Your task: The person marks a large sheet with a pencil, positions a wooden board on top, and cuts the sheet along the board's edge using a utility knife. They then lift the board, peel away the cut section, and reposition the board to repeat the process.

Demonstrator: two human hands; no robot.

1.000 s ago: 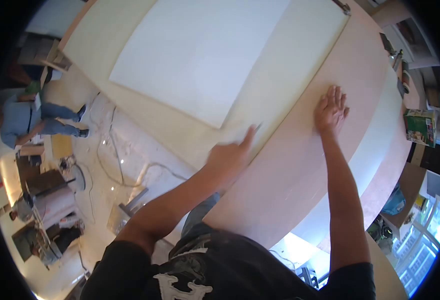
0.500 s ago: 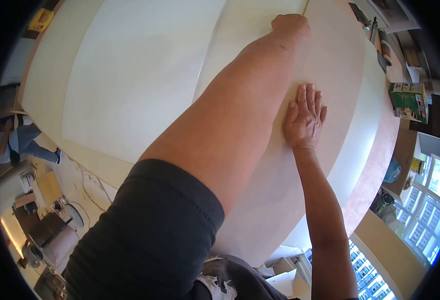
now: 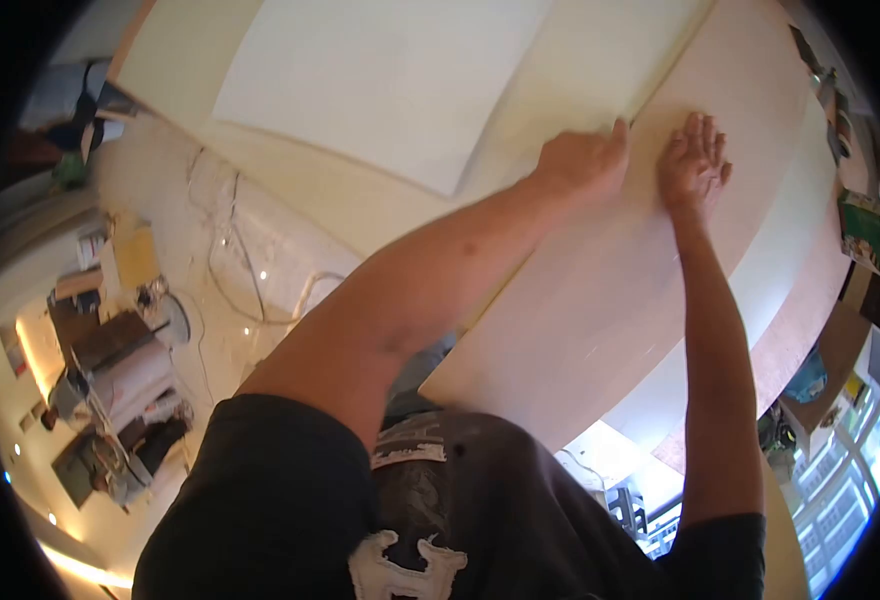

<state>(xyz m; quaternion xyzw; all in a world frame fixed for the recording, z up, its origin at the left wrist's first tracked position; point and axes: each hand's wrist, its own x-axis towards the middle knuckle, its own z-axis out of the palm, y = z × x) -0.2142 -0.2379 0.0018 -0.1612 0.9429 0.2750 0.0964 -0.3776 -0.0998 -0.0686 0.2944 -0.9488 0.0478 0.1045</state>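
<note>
A large tan sheet [image 3: 570, 310] lies over a pale board [image 3: 580, 70], its long straight edge running diagonally between my hands. My left hand [image 3: 585, 165] is closed at that edge, thumb side up. Whatever its curled fingers may hold is hidden. Just to the right, my right hand [image 3: 695, 170] rests flat on the tan sheet, fingers stretched out, holding nothing. A white sheet [image 3: 380, 80] lies on the pale board, beyond my left forearm.
A green box [image 3: 868, 232] and a blue bag [image 3: 807, 378] stand beyond the right side. Cables [image 3: 258, 290] trail over the floor at left, near a yellowish panel [image 3: 136, 257] and other workshop items. Windows [image 3: 860, 470] are at lower right.
My left hand has drawn back toward me along the tan sheet's edge, its arm now more bent. My right hand stays flat on the sheet. The view has shifted, showing more floor.
</note>
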